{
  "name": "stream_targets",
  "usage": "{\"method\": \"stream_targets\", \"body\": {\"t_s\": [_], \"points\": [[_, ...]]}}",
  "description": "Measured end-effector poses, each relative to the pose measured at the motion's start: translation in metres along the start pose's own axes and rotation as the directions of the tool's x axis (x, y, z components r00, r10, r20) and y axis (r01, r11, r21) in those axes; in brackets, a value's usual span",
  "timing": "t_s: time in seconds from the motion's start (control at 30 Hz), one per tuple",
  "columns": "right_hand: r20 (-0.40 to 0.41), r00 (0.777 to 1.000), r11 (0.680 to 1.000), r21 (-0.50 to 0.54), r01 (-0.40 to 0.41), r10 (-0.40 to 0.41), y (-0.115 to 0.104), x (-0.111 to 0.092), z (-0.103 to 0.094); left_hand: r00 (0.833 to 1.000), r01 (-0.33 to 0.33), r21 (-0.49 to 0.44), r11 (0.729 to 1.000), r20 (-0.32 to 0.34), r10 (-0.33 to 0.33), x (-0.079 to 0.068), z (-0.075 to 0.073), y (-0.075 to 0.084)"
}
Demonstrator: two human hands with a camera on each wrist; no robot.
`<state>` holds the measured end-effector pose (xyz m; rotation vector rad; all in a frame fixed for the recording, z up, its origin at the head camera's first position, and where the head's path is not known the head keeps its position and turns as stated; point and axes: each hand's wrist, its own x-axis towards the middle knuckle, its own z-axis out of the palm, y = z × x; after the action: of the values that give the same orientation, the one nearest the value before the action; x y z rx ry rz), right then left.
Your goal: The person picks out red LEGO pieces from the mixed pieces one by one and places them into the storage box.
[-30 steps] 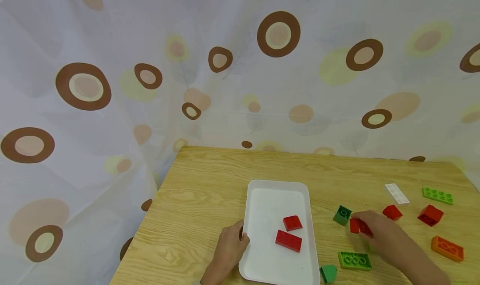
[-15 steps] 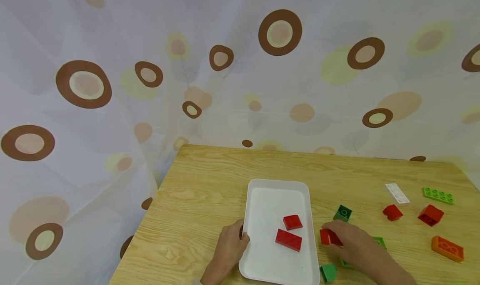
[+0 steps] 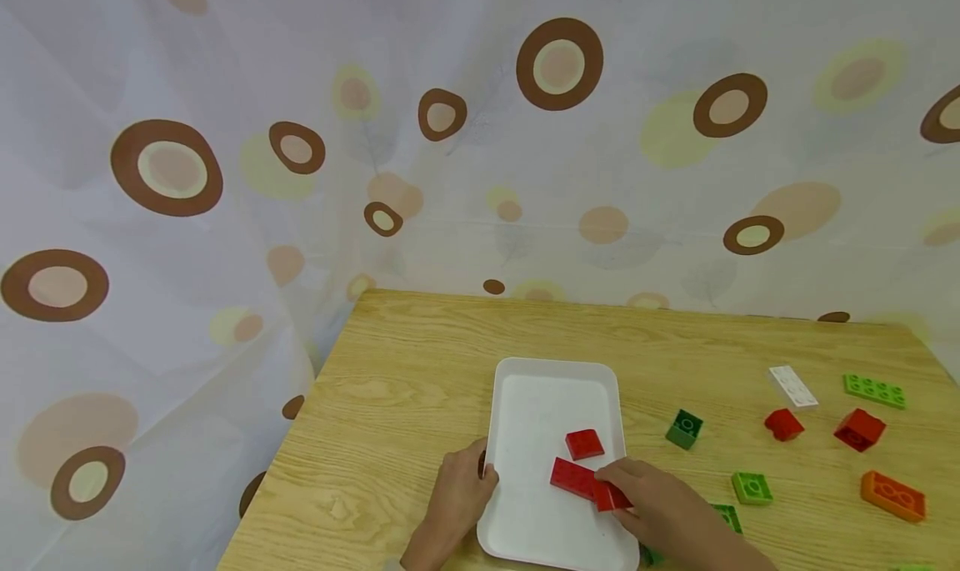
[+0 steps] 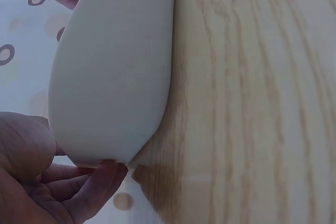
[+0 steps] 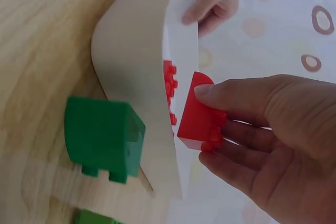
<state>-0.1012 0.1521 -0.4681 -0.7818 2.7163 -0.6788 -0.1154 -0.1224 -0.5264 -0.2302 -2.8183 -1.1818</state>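
Observation:
A white tray (image 3: pixel 525 521) lies on the wooden table, with a small red brick (image 3: pixel 584 444) and a longer red brick (image 3: pixel 572 478) inside it. My left hand (image 3: pixel 459 486) grips the tray's left side, thumb over the rim; the left wrist view shows the fingers (image 4: pixel 100 187) against the tray's outer wall. Over the tray's right side, my right hand (image 3: pixel 652 500) pinches another red brick (image 5: pixel 197 111), studded and with one curved end, between thumb and fingers. In the head view it overlaps the end of the longer red brick.
Right of the tray lie a dark green brick (image 3: pixel 684 429), lime bricks (image 3: pixel 752 488), an orange brick (image 3: pixel 893 495), red pieces (image 3: pixel 860 430), a white plate brick (image 3: pixel 793 386) and a lime plate brick (image 3: pixel 875 390). A green curved brick (image 5: pixel 102 132) sits close outside the tray's wall.
My right hand has carried the red brick leftward from among the loose bricks to over the tray, uncovering the small lime brick. My left hand has kept its grip on the tray.

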Motion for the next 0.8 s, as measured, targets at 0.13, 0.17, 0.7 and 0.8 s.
{"method": "stream_targets", "body": {"t_s": [0.13,0.17,0.7,0.8], "points": [[0.051,0.999,0.999,0.038,-0.017,0.015,-0.007,0.004,0.005,1.0,-0.006,0.012,1.0,-0.002,0.006,0.0,-0.001,0.0],[0.064,0.998,0.999,0.046,-0.027,0.024,-0.008,0.005,0.007,1.0,-0.008,0.014,1.0,-0.003,0.008,0.001,-0.001,0.0],[0.107,0.994,0.999,0.03,-0.013,0.01,-0.011,0.007,0.026,1.0,0.007,0.007,1.0,-0.002,-0.007,-0.001,-0.001,0.002],[0.098,0.995,1.0,0.025,0.004,-0.006,-0.011,0.007,0.028,1.0,-0.002,0.012,1.0,-0.013,0.002,-0.001,-0.002,0.003]]}}
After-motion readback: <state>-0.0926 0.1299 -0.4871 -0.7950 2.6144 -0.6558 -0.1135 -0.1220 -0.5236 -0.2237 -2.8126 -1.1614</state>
